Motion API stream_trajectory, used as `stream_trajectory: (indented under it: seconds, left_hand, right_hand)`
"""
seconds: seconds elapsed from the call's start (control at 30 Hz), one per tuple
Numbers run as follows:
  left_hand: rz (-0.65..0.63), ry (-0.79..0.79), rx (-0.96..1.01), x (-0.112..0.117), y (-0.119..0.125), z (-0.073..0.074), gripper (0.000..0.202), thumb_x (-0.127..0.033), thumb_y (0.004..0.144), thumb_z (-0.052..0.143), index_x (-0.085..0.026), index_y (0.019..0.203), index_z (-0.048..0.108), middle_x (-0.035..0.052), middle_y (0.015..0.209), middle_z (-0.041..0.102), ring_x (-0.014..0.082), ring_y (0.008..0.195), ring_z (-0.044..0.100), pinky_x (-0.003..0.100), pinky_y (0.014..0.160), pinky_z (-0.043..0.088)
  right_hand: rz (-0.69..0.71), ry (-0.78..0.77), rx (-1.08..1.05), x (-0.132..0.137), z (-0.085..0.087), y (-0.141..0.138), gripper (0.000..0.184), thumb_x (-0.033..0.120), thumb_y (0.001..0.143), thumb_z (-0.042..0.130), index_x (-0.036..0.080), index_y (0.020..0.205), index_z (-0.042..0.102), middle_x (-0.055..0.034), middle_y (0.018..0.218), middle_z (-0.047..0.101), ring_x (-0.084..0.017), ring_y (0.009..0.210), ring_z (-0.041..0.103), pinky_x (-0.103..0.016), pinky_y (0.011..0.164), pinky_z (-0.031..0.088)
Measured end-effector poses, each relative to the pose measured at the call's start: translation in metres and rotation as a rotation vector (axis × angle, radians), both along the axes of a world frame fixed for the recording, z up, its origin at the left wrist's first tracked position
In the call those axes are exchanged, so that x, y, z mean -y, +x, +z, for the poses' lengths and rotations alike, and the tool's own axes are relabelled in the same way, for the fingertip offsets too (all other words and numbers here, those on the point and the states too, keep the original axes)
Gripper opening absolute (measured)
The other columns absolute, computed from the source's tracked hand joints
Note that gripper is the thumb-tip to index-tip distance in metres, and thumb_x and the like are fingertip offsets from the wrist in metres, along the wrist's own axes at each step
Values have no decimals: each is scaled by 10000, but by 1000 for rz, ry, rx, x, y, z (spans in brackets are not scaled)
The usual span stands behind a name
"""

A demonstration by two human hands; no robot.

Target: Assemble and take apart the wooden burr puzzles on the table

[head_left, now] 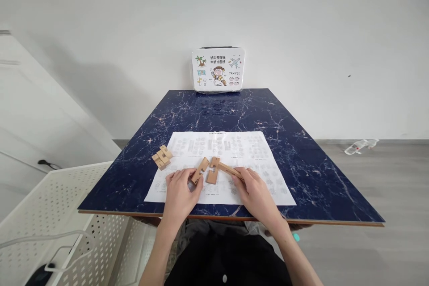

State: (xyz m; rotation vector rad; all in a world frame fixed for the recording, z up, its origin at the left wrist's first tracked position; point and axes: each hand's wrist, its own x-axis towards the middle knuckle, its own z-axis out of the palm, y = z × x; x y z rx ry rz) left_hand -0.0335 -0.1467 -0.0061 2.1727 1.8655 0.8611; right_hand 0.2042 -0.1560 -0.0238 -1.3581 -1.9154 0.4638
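Our shirt (pixel 231 254) nearest, our curled left hand (pixel 182 187) and right hand (pixel 254 190) pinched block (pixel 199 170) and bar (pixel 229 169) by their ends, seemingly leaving notches (pixel 202 171) clear.

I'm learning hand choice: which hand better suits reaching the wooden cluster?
Probably the left hand: though holding a notched block, it's nearer the wooden cluster; the right hand is farther, holding a bar.

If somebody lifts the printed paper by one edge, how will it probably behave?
The paper would probably bend and droop, because it looks thin and lies flat. It should feel light for its wide area, being apparently a single sheet. A notched wooden block seems to rest on it, so that could slide off.
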Motion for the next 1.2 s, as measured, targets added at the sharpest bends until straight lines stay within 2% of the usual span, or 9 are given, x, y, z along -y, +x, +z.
stream_trajectory:
  seconds: [0.13, 0.23, 0.33, 0.4, 0.47, 0.67, 0.83, 1.0, 1.2]
  left_hand:
    - [-19, 15, -18, 0, 0, 0, 281, -411, 1067, 458, -223, 985, 649, 69, 946, 763, 310, 941, 706, 511, 980, 418]
    - [-29, 26, 44, 1, -1, 1, 318, -433, 1086, 415, -220, 1000, 635, 65, 923, 755, 292, 886, 694, 487, 960, 432]
    - [-39, -30, 211, 6, 0, 8, 342, -489, 1089, 418, -221, 1065, 630, 40, 825, 706, 255, 769, 654, 395, 805, 469]
    - [-71, -126, 359, 11, 5, 14, 378, -535, 1092, 413, -222, 1119, 624, 8, 743, 628, 216, 660, 591, 331, 662, 431]
    - [-132, -217, 493, 18, 15, 20, 411, -560, 1100, 386, -219, 1120, 615, -21, 700, 539, 172, 574, 490, 301, 583, 367]
    - [-338, -362, 672, 31, 49, 24, 386, -515, 1125, 360, -218, 1203, 594, -40, 712, 447, 151, 614, 414, 297, 637, 368]
    - [-331, -345, 703, 30, 58, 17, 370, -508, 1123, 386, -214, 1219, 589, -47, 707, 461, 144, 612, 417, 297, 628, 363]
    - [-300, -324, 701, 29, 56, 12, 373, -498, 1122, 392, -203, 1249, 582, -43, 705, 492, 147, 620, 446, 296, 632, 382]
    - [-320, -350, 697, 30, 54, 11, 372, -503, 1127, 384, -214, 1239, 591, -43, 716, 495, 139, 613, 435, 296, 620, 373]
  right_hand:
    - [-10, -3, -30, 1, 2, 0, 175, 269, 1090, 431, 224, 1123, 598, -79, 910, 678, -287, 859, 650, -384, 724, 507]
    - [-8, -18, -72, 1, 5, 0, 193, 292, 1097, 413, 222, 1119, 592, -73, 897, 681, -275, 819, 652, -361, 680, 483]
    - [-9, -41, -139, 2, 8, 0, 226, 330, 1109, 396, 218, 1146, 588, -59, 880, 678, -253, 760, 646, -338, 637, 450]
    - [-15, -55, -208, 5, 10, -1, 252, 360, 1117, 385, 216, 1162, 586, -41, 846, 660, -232, 715, 631, -326, 624, 438]
    - [-29, -79, -290, 9, 12, -3, 286, 398, 1126, 372, 215, 1167, 588, -20, 798, 627, -210, 662, 601, -311, 600, 430]
    - [-52, -110, -459, 22, 10, -6, 375, 458, 1131, 355, 207, 1284, 588, -10, 764, 587, -187, 615, 544, -294, 568, 458]
    - [-15, -122, -487, 22, 5, -4, 409, 445, 1130, 362, 209, 1396, 563, -9, 754, 574, -199, 635, 569, -303, 571, 488]
    - [30, -90, -423, 20, 2, -3, 431, 390, 1125, 350, 212, 1476, 526, -32, 817, 627, -209, 678, 605, -333, 650, 533]
    - [19, -89, -399, 21, 4, 0, 447, 389, 1125, 358, 229, 1506, 528, -57, 898, 685, -206, 694, 629, -341, 658, 548]
